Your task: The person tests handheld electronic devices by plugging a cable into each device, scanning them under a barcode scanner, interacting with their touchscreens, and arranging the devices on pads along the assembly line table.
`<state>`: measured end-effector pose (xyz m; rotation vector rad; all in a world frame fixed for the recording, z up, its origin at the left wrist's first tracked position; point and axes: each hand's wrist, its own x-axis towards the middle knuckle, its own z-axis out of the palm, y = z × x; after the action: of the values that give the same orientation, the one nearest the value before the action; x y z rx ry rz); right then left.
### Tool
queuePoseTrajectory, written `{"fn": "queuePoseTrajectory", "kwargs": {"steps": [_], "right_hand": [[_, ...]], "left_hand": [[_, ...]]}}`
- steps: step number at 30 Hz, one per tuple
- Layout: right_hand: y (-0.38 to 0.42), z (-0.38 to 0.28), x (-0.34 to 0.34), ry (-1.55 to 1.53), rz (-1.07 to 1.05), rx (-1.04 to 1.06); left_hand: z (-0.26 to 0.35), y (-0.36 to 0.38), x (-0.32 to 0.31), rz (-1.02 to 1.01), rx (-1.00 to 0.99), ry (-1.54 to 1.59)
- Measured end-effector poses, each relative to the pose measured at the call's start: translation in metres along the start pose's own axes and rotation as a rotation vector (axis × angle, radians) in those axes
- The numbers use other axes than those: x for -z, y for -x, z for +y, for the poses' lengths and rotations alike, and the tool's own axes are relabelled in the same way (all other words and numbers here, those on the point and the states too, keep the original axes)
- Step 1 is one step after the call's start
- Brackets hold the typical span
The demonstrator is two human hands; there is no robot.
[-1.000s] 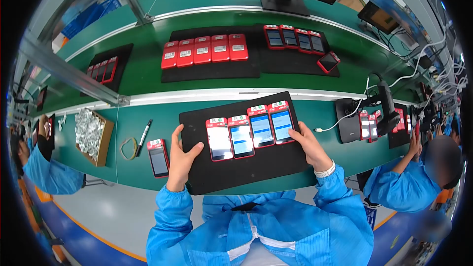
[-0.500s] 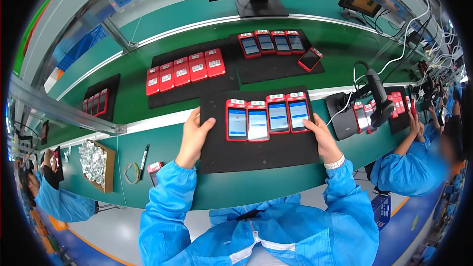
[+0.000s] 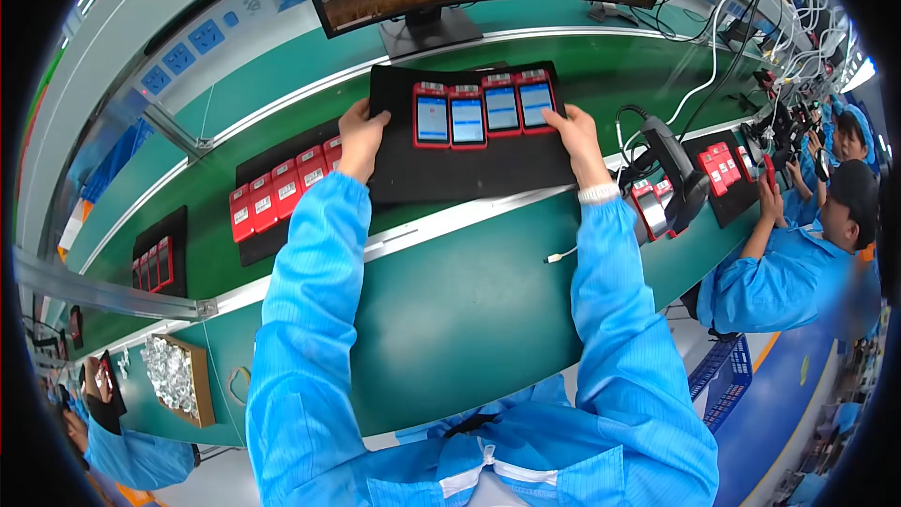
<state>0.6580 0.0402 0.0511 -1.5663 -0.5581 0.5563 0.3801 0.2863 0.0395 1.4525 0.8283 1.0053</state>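
My left hand (image 3: 362,141) grips the left edge of a black mat (image 3: 460,172), thumb on top. At the opposite edge my right hand (image 3: 578,143) is closed on the mat too, and its thumb overlaps the rightmost device. Several red handheld devices with lit screens (image 3: 466,120) lie side by side on the mat, near its far edge. Both arms are stretched forward, and the mat is held over the green raised shelf at the back. It hides most of what lies behind it; my fingers under the mat are hidden.
Red devices (image 3: 286,190) lie face down on another mat at left. A monitor (image 3: 422,0) stands behind. To the right are a black scanner on a stand (image 3: 678,164), a loose white cable plug (image 3: 556,257) and a co-worker (image 3: 779,272). A cardboard box (image 3: 200,380) holds silvery pieces.
Both hands have carried the mat with its devices forward, from above the near bench to above the back shelf. The camera view has shifted to the right.
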Motion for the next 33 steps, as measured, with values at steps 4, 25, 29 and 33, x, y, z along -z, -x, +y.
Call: {"fn": "queuePoseTrajectory", "kwargs": {"steps": [4, 25, 29, 33], "right_hand": [[-0.084, 0.018, -0.012, 0.231, 0.001, 0.14], [0.14, 0.007, -0.29, 0.293, -0.526, -0.045], [0.153, 0.022, -0.293, 0.284, -0.484, -0.041], [0.123, 0.037, -0.301, -0.003, -0.354, -0.264]], "left_hand": [[-0.046, -0.064, -0.004, 0.072, -0.065, -0.278], [-0.036, 0.03, 0.356, 0.348, 0.423, -1.189], [-0.037, 0.036, 0.366, 0.4, 0.465, -1.055], [-0.007, 0.038, 0.378, 0.241, 0.662, -0.321]]}}
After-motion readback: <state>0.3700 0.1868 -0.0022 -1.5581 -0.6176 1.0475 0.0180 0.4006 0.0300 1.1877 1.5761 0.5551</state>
